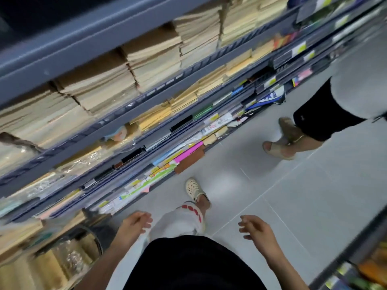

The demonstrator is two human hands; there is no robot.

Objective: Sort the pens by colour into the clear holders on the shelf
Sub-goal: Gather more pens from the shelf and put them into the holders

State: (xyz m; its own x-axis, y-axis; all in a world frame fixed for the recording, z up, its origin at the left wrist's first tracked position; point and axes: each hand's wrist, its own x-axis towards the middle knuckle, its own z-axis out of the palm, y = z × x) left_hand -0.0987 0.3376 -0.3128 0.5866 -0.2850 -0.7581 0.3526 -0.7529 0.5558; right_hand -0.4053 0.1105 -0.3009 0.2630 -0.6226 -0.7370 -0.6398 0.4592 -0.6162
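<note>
The view is blurred and tilted. My left hand point(134, 225) hangs over the floor beside the lowest shelf, fingers relaxed and holding nothing. My right hand point(255, 229) hangs over the pale floor tiles, its fingers loose and spread, also holding nothing. I see no pens and no clear holders. A grey shelf unit point(146, 95) fills the left side, stacked with brown envelopes, paper pads and coloured stationery packs.
Another person's legs and sandalled feet point(289, 139) stand on the tiled floor point(314, 195) ahead at right. My own foot point(194, 190) is in the aisle. A second shelf edge point(356, 258) runs along the lower right. Rolled goods sit at lower left point(62, 258).
</note>
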